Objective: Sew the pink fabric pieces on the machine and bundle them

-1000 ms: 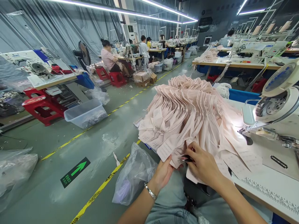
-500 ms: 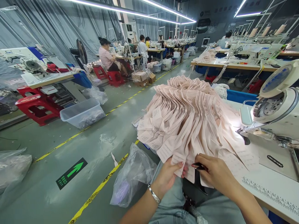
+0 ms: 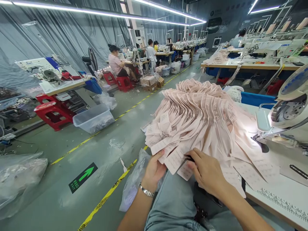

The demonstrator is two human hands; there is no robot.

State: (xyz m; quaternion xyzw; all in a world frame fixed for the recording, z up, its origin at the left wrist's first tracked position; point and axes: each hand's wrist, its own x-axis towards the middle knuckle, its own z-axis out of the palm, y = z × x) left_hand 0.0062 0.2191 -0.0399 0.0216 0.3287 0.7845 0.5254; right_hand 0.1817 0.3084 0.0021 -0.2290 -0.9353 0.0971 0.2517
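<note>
A big heap of pale pink fabric pieces point(image 3: 192, 118) lies folded in rows beside the sewing machine, with printed tabs hanging at the near edge. My left hand point(image 3: 153, 171) is closed on one pink fabric piece at the heap's lower left edge, thumb on top. Just right of it, a printed tab point(image 3: 175, 160) hangs over my lap. My right hand point(image 3: 208, 173) is closed round small black thread snips point(image 3: 189, 157), mostly hidden by the fingers. Its fingertips are at another printed tab point(image 3: 185, 170).
A sewing machine point(image 3: 288, 112) with a lit needle area stands at the right, on a table with a printed ruler point(image 3: 276, 199). A plastic bag point(image 3: 134, 183) lies on the floor at left. Beyond are a clear bin point(image 3: 93, 118), red stools point(image 3: 54, 114) and seated people point(image 3: 117, 64).
Both hands have moved left along the heap's near edge, to other tabs. The black snips, plainer to see before, are now mostly covered by my right hand. The view has turned slightly left.
</note>
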